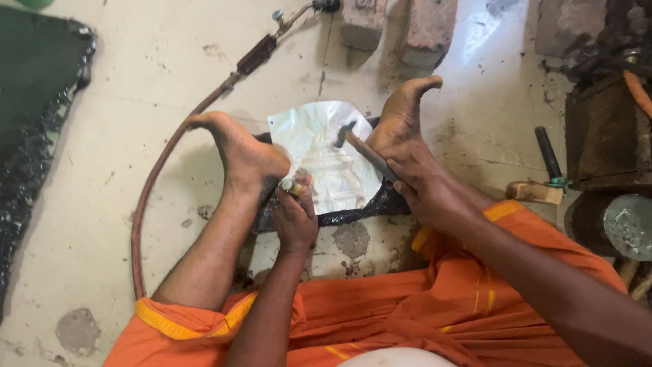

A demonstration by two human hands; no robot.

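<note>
A thin silvery metal sheet (326, 153) with a raised figure lies on a black pitch block (353, 212) on the floor, held between my two bare feet. My left hand (295, 216) grips a small punch tool (293, 186) upright at the sheet's near left edge. My right hand (420, 182) holds a small hammer (360, 146) by its wooden handle, with the dark head above the sheet's upper middle.
A brown hose with a torch fitting (255, 56) curves along the floor on the left. Bricks (428, 27) stand at the back. A dark pitch slab (34, 109) lies far left. Tools, a dark metal block (604, 136) and a round metal disc (628, 224) crowd the right.
</note>
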